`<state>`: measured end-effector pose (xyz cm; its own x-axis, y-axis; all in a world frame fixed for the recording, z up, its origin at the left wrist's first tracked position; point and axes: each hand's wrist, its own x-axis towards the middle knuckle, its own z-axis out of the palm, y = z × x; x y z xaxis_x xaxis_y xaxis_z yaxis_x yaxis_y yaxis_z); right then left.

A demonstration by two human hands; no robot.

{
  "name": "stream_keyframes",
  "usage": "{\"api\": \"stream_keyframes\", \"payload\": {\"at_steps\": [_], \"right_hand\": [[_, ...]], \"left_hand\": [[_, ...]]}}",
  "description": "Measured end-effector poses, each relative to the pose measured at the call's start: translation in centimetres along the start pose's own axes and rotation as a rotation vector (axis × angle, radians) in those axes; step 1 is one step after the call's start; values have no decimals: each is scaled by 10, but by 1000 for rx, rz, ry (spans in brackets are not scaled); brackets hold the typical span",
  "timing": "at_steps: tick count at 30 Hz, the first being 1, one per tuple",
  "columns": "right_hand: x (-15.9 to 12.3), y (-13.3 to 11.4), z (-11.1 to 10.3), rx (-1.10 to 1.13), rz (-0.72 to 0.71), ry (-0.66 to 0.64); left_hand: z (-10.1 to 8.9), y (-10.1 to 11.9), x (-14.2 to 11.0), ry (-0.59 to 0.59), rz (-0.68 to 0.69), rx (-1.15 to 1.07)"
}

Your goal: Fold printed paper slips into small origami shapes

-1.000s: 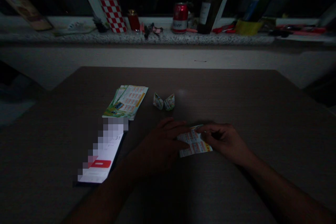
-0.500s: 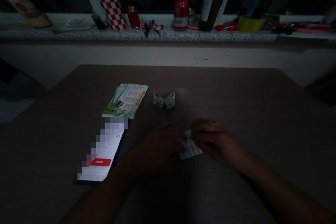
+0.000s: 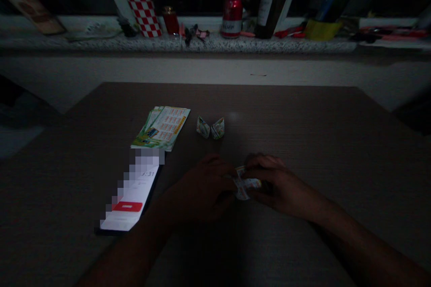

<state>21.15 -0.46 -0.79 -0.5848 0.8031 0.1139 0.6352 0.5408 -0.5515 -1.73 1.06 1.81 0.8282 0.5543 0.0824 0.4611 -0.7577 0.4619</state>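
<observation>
A small calendar card [image 3: 243, 183], white with orange print, lies low over the table between my hands, its right part bent over toward the middle. My left hand [image 3: 205, 186] grips its left side, fingers curled on it. Across from it, my right hand [image 3: 272, 181] is closed on the folded right side, thumb near the lower edge. The fingers cover much of the card. Beyond my hands stands a folded paper piece [image 3: 217, 129] beside a similar one [image 3: 203, 128], both pointed at the top.
Left of the folded pieces lies a stack of calendar cards [image 3: 168, 125]. A lit phone [image 3: 129, 206] rests near my left forearm. On the windowsill [image 3: 208, 48] stand a red can [image 3: 232, 18], a dark bottle [image 3: 267, 13] and a red-and-white checkered bottle [image 3: 142, 11].
My right hand has moved left toward my left hand. The card's right side, flat earlier, is now folded inward. The stack, phone and folded pieces stay in place.
</observation>
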Motion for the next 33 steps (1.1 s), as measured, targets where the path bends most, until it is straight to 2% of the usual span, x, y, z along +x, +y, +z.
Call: {"api": "stream_keyframes", "payload": {"at_steps": [6,18,25,29,33], "right_hand": [[0,1,2,35,-10,28],[1,-1,3,36,54,-6],[2,0,0,83,79,-22],[4,1,3,93,91,18],[4,4,9,92,90,57]], "left_hand": [[6,-4,4,21,-35,17],[25,-2,17,58,-318,93],[25,1,18,48,-318,138],[25,2,21,13,-330,154],[28,2,22,27,-371,160]]}}
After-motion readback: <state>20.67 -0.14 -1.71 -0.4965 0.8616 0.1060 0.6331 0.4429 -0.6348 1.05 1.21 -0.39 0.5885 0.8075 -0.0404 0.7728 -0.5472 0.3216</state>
